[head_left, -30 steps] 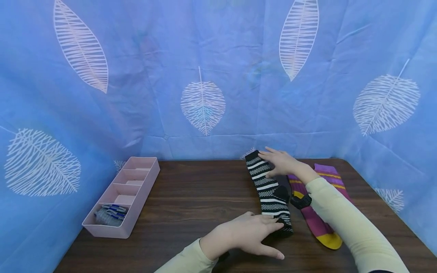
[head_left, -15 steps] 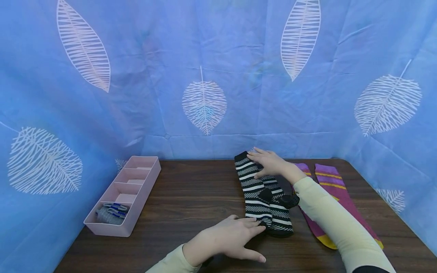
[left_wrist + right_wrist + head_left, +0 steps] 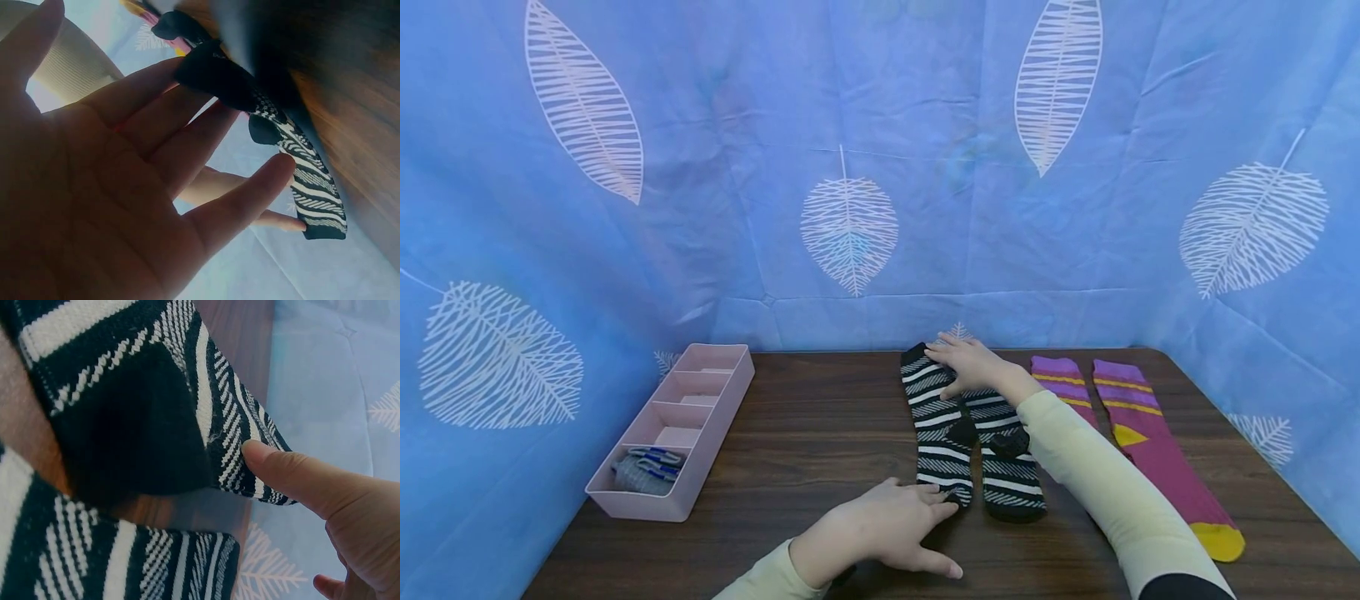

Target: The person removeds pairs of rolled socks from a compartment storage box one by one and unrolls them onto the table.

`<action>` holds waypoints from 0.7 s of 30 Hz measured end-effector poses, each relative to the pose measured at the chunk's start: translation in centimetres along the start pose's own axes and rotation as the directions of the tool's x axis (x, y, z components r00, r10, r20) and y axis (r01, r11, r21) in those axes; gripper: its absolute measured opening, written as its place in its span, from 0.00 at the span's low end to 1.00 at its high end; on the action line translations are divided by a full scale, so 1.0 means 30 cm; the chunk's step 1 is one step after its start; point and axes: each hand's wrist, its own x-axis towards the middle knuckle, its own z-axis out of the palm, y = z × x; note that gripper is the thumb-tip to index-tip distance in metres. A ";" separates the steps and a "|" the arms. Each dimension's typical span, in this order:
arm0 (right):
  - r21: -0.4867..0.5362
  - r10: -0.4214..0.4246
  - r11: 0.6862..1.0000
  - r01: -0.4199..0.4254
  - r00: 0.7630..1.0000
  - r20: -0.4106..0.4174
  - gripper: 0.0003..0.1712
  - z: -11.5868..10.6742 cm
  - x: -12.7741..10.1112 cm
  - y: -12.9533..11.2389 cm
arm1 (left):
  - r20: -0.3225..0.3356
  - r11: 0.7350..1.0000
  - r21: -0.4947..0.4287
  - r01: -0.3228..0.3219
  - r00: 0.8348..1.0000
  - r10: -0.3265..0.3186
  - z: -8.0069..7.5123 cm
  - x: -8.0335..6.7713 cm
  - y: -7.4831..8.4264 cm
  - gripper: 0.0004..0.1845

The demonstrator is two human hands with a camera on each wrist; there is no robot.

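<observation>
Two black-and-white striped socks (image 3: 970, 433) lay side by side on the wooden table (image 3: 820, 433). The left hand (image 3: 887, 529) pressed straight fingers on one toe end, and the right hand (image 3: 973, 367) lay flat on its cuff, apparently to hold it stretched.

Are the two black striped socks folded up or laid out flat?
Laid out flat. The black striped socks lie full length, side by side on the table, the left hand at one toe, the right hand on the cuffs.
</observation>
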 end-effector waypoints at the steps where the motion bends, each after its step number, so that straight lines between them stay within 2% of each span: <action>1: -0.005 0.002 1.000 -0.002 1.000 0.005 0.52 0.003 0.004 -0.002 | 0.005 1.000 0.001 0.004 1.000 -0.004 0.000 0.001 0.001 0.38; 11: 0.008 0.015 1.000 -0.015 0.998 0.063 0.50 0.034 0.027 -0.008 | 0.056 1.000 0.004 0.025 0.998 -0.025 0.018 0.016 -0.001 0.38; 21: 0.121 0.037 0.991 -0.058 0.985 0.168 0.45 0.090 0.040 0.004 | 0.060 1.000 -0.015 0.012 0.998 -0.011 0.044 0.027 -0.001 0.43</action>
